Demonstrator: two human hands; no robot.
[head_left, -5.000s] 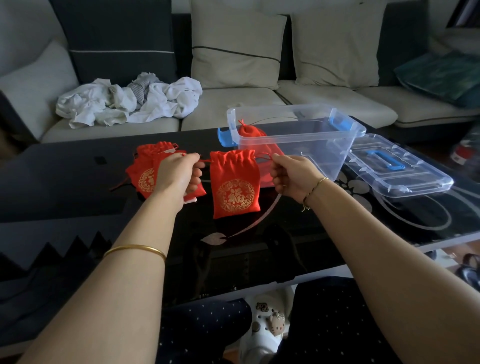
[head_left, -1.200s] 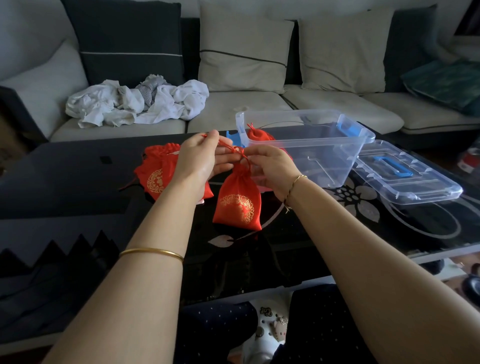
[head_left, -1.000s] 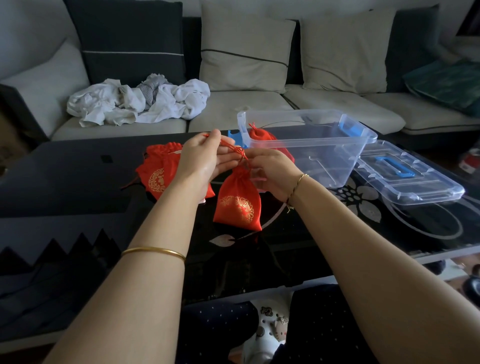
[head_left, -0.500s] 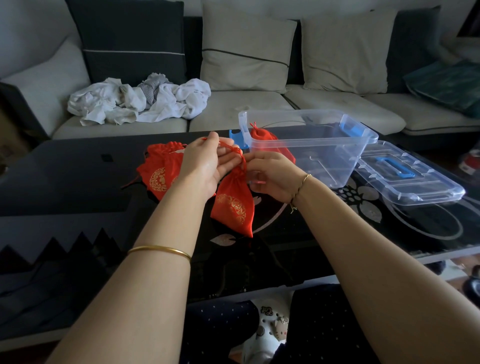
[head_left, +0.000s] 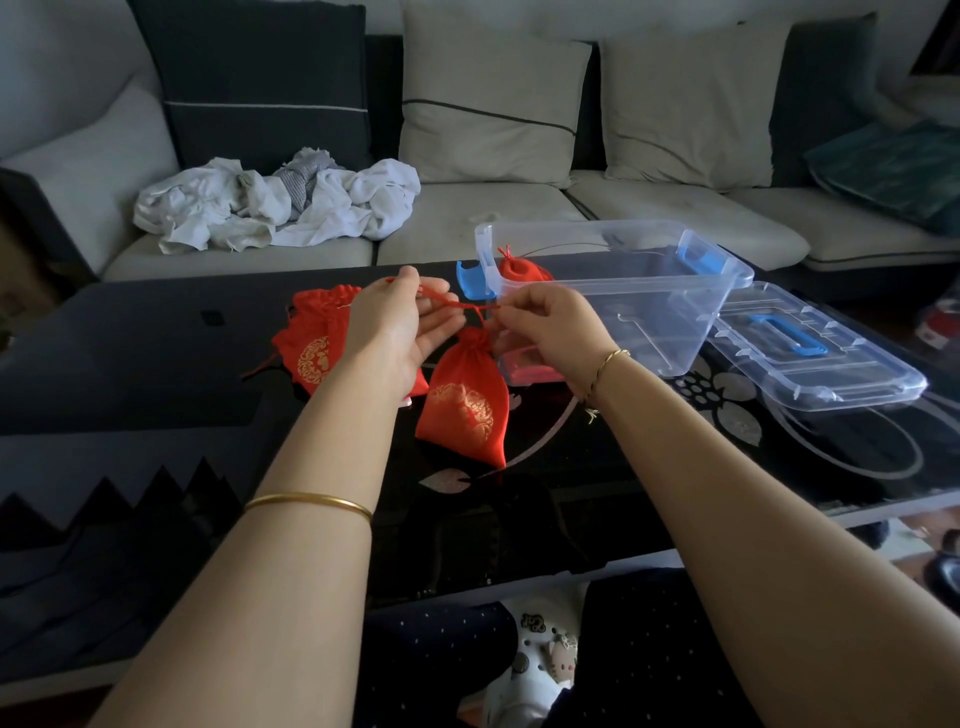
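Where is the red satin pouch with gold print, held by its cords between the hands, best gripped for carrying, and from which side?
Probably the gathered neck of the red satin drawstring pouch, pinched from above. It is cinched narrow there, while the body below is wide and soft, and the left hand and right hand hold the red cords just over it.

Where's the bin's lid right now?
Head view, right side: the clear lid lies flat on the black table, just right of the open clear bin.

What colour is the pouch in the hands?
The pouch is red with a round gold emblem; the head view shows it best.
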